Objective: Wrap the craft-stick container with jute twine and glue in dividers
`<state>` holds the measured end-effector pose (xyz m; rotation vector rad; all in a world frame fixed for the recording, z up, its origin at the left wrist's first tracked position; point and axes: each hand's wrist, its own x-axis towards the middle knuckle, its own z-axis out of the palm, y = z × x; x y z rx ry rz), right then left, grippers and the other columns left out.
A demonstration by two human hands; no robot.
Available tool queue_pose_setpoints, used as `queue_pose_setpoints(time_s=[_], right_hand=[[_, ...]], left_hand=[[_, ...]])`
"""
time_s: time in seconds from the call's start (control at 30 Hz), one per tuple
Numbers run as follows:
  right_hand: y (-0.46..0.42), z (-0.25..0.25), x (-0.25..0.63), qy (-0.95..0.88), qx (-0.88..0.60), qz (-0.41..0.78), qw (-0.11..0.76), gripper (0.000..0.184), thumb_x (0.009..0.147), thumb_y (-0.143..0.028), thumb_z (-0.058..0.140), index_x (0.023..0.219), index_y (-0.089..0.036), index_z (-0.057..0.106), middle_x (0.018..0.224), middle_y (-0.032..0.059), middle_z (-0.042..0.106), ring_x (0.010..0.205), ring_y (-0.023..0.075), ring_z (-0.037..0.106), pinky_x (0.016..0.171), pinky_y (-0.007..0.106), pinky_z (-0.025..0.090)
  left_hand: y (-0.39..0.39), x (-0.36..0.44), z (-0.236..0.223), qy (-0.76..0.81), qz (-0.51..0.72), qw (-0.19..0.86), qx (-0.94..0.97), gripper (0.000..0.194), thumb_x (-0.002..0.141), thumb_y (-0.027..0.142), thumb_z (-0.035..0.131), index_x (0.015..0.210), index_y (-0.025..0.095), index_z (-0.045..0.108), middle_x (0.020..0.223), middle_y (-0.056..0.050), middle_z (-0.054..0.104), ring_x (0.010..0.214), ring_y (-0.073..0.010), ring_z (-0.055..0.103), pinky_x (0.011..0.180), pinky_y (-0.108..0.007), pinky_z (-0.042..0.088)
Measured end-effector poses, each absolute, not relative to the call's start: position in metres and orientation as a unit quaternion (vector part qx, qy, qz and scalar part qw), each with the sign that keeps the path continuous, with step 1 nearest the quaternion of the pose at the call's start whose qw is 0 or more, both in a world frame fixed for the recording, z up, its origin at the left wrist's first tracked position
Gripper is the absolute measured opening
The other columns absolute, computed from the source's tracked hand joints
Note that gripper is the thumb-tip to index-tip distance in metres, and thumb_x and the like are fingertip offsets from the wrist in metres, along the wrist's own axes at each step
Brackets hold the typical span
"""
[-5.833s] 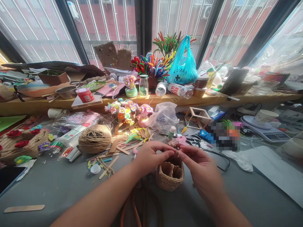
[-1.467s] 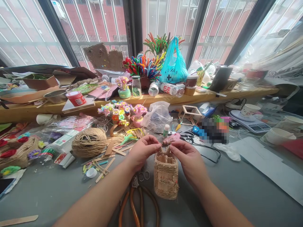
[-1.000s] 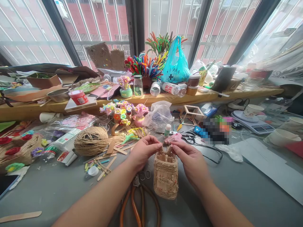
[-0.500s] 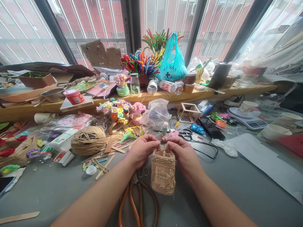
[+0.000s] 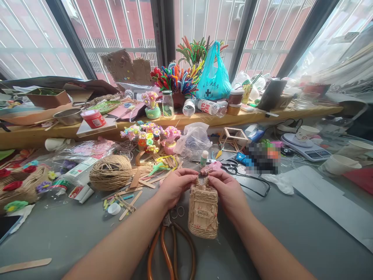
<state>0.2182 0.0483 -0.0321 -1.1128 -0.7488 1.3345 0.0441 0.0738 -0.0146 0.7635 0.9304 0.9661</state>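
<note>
A small basket [image 5: 203, 212] made of wooden sticks wrapped in twine stands upright on the grey table [image 5: 291, 237] in front of me. My left hand [image 5: 176, 186] pinches the left part of its twine handle at the top rim. My right hand [image 5: 227, 190] pinches the right part of the same handle. Both hands have their fingers closed on the twine and rest against the basket's upper sides. Orange-handled shears [image 5: 170, 249] lie flat on the table just under my left wrist.
A ball of twine [image 5: 110, 172], loose wooden sticks [image 5: 132, 194], a glue bottle [image 5: 204, 158], scissors and a pink glue gun [image 5: 212, 168] lie behind the basket. Pipe-cleaner flowers [image 5: 151, 136], a blue bag [image 5: 214, 79] and jars crowd the wooden sill. A scale [image 5: 305, 149] and paper cups [image 5: 339, 165] stand right.
The basket, seen from above with its opening up 5.8 s ago, now shows its side. My hands stay pinched at its top; the view shifts slightly.
</note>
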Motion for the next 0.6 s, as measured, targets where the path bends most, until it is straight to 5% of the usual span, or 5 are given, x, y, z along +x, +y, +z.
queue_pose_setpoints(time_s=[0.6], right_hand=[[0.0486, -0.0356, 0.2195, -0.314, -0.482, 0.571, 0.586, 0.037, 0.057, -0.044, 0.096, 0.076, -0.019, 0.076, 0.072, 0.0015, 0.072, 0.070, 0.0180, 0.062, 0.068, 0.031, 0.048]], left_hand=[[0.0737, 0.0433, -0.0180, 0.411, 0.434, 0.711, 0.370, 0.039, 0.063, 0.034, 0.096, 0.089, 0.011, 0.078, 0.074, -0.003, 0.070, 0.068, -0.0116, 0.064, 0.067, -0.024, 0.050]])
